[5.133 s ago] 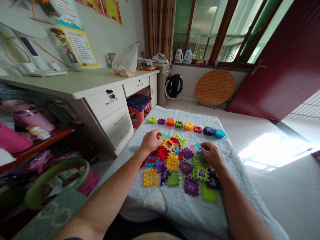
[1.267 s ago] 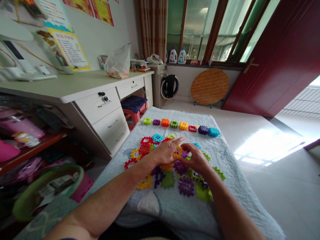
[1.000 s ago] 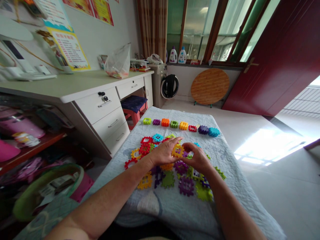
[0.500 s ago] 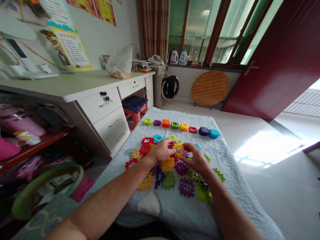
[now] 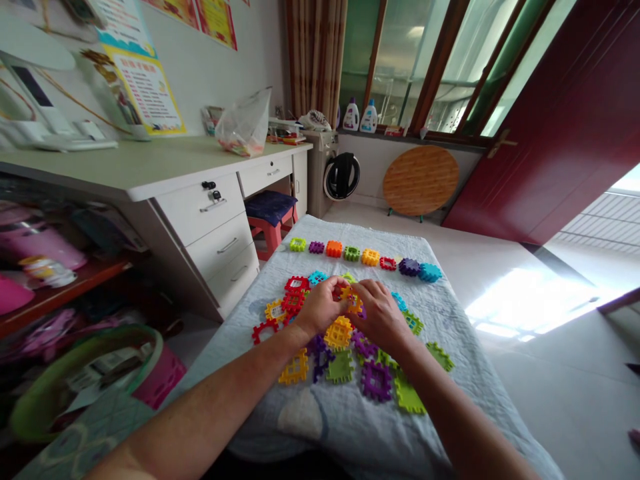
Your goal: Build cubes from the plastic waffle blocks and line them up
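A pale quilted cloth [image 5: 350, 427] covers the low surface and gives the loose plastic puzzle tiles [image 5: 340, 333] a soft bed, so they lie flat, scattered around the hands. Along its far edge eight assembled cubes [image 5: 363, 257] stand in a row, apart from the pile. Above the heap the left hand [image 5: 317, 312] and right hand [image 5: 379, 313] meet, fingers curled shut on a small orange-yellow tile piece [image 5: 353, 301] pinched between them. The knuckles hide most of it, so its shape is hard to make out.
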`<act>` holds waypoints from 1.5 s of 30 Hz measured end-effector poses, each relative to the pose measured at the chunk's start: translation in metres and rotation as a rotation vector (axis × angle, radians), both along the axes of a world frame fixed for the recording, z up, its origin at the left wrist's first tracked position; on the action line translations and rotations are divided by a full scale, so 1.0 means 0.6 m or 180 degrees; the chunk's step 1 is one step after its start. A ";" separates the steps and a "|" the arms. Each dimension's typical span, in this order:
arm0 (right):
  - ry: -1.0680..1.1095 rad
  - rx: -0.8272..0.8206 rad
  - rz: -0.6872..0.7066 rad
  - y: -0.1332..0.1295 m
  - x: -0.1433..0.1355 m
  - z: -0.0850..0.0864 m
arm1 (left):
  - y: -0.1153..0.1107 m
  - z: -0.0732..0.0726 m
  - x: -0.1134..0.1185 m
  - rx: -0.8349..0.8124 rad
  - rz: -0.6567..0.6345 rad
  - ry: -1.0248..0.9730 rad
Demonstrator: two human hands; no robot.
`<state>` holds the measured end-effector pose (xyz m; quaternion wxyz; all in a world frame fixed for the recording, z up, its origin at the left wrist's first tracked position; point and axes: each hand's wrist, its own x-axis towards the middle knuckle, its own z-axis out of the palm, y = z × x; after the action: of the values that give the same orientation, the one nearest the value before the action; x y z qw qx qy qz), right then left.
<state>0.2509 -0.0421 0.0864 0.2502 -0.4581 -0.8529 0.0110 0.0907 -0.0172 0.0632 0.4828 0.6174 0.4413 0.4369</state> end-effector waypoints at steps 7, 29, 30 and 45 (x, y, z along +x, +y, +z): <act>-0.0210 -0.0087 0.0102 0.016 -0.018 0.011 | -0.004 0.019 -0.022 -0.0288 0.0130 -0.0139; -0.0251 -0.0217 -0.0719 0.196 0.076 -0.032 | 0.049 -0.045 -0.088 0.0549 0.1059 0.0285; -0.0317 -0.0266 -0.0903 0.217 0.088 -0.032 | 0.054 -0.047 -0.096 0.0600 0.1168 0.0322; -0.1152 -0.0938 -0.1296 0.357 0.108 -0.033 | 0.048 -0.048 -0.102 0.0950 0.1299 0.0453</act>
<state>0.3158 0.1724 0.0665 0.0221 -0.6454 -0.7635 0.0024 0.0297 0.0118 0.0345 0.2561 0.6092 0.5202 0.5410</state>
